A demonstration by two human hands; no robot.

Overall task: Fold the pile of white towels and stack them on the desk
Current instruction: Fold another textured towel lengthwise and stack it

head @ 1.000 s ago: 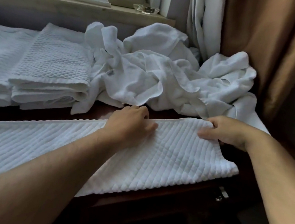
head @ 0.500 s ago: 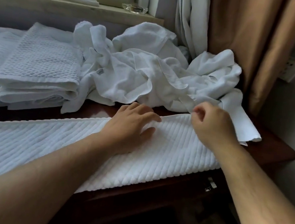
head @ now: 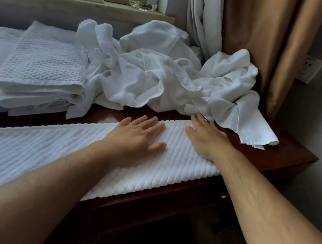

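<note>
Lying lengthwise along desk (head: pixel 285 159) front edge, ribbed towel (head: pixel 55 149); both hands flat

The right hand (head: pixel 206 141), which a moment ago pinched the far edge of the ribbed towel (head: pixel 55 149), now lies flat with straight fingers on its right end, and the left hand (head: pixel 137 139) has uncurled to press flat just beside it.
</note>
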